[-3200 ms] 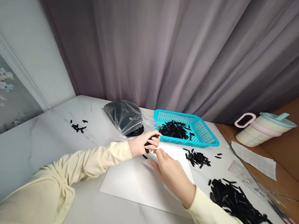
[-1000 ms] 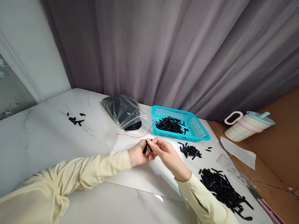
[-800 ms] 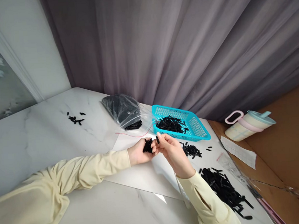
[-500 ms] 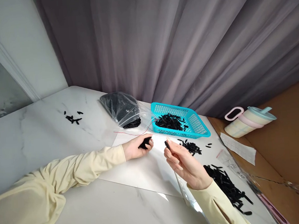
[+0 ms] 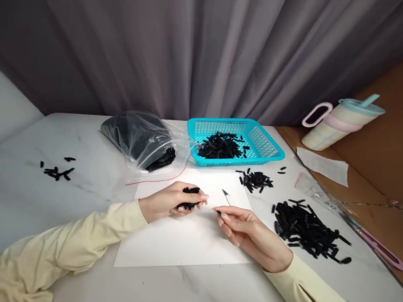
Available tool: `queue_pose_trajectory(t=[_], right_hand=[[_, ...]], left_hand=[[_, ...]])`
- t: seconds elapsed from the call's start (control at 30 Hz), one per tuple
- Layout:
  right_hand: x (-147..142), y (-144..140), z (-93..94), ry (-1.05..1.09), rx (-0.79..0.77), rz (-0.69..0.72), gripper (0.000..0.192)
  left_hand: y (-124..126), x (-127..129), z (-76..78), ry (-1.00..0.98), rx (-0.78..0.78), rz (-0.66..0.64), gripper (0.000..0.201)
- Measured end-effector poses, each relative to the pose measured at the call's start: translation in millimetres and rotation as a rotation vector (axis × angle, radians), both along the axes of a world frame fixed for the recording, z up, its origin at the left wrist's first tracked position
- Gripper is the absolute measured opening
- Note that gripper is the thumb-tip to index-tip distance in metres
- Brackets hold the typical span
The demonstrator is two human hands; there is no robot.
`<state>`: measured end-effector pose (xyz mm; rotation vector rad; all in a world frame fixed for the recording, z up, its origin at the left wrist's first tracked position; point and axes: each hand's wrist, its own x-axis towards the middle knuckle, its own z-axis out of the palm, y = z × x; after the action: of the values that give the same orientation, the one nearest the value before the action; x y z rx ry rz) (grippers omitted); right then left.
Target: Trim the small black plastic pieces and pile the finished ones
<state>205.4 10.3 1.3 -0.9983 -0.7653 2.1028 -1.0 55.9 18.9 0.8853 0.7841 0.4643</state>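
On the white sheet [image 5: 180,236] my left hand [image 5: 167,204] rests, its grip clenched round a bundle of black pieces [image 5: 190,196], as it was half a second ago. My right hand [image 5: 250,233] has dropped from the air to the sheet's right edge, fingers loosely curled, one black piece [image 5: 219,212] pinched at the fingertips. The view has swung right, so the blue basket [image 5: 269,143], the bag [image 5: 139,137] and the pile [image 5: 307,228] on the tabletop [image 5: 104,293] sit differently in frame.

marble table [image 5: 27,202] | white sheet [image 5: 180,238] | teal basket [image 5: 267,148] | plastic bag [image 5: 137,137]
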Motion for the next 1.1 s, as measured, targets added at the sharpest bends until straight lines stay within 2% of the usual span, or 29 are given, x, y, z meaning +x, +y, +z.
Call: queue_pose_trajectory(t=[0.13, 0.3, 0.4, 0.53, 0.6, 0.67, 0.77, 0.83, 0.9, 1.1], right_hand=[[2, -1, 0.5, -0.017, 0.029, 0.038, 0.022], [0, -5, 2.2, -0.085, 0.064, 0.017, 0.019], [-4, -9, 0.8, -0.173, 0.137, -0.03, 0.017], [-8, -14, -2.8, -0.243, 0.27, -0.061, 0.015], [-9, -18, -3.0, -0.319, 0.382, -0.109, 0.01], [-10, -21, -1.8, -0.433, 0.575, -0.185, 0.002], [-10, -27, 0.8, -0.588, 0.922, -0.292, 0.011], [-11, -29, 2.0, -0.639, 1.051, -0.323, 0.016], [-11, -29, 2.3, -0.656, 1.076, -0.31, 0.017], [-10, -26, 1.2, -0.66, 0.981, -0.248, 0.013]], left_hand=[[-5, 0, 4.7, 0.15, 0.133, -0.069, 0.025], [-8, 1, 1.6, 0.263, 0.171, -0.135, 0.029], [-14, 4, 0.1, 0.278, 0.174, -0.193, 0.032], [-22, 10, 2.1, 0.321, 0.259, -0.217, 0.038], [-23, 11, 2.8, 0.34, 0.295, -0.206, 0.04], [-24, 12, 2.7, 0.346, 0.333, -0.211, 0.04], [-25, 11, 1.4, 0.342, 0.407, -0.226, 0.034], [-25, 10, 0.3, 0.331, 0.421, -0.228, 0.03], [-25, 9, -0.5, 0.315, 0.385, -0.222, 0.031], [-21, 5, -0.2, 0.293, 0.257, -0.204, 0.034]])
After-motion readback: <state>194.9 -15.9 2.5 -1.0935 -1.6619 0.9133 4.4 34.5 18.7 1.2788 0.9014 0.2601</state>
